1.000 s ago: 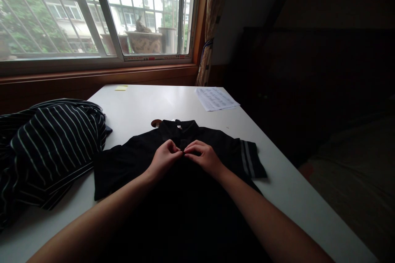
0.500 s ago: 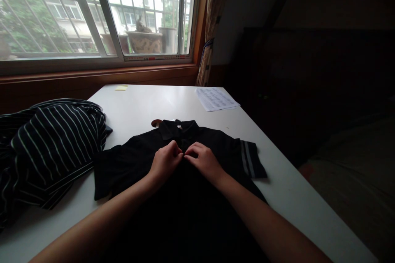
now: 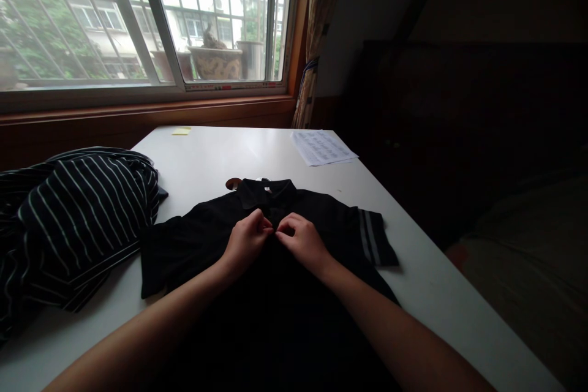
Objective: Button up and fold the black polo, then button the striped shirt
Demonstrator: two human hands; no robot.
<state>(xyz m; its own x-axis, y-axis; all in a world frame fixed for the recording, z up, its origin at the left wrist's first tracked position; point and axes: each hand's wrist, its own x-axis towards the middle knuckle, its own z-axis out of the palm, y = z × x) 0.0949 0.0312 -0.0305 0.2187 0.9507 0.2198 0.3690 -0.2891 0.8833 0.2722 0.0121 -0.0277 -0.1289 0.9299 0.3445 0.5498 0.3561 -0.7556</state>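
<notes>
A black short-sleeved collared shirt lies spread on the white table, its collar toward the window. Two grey stripes run across its right-hand sleeve. My left hand is closed in a pinch on the shirt's front, just below the collar. Right beside it, my right hand pinches the same spot, thumb and forefinger together. Both sets of fingertips almost meet at the front opening. Whether a button sits between them is too dark and small to make out.
A heap of black-and-white striped cloth covers the table's left side. Printed papers lie at the far right corner, a yellow sticky note at the far left. A brown round item shows behind the collar. The white table stands below a barred window.
Both hands stay at the same place on the shirt front. Only the fingers of my right hand shift very slightly.
</notes>
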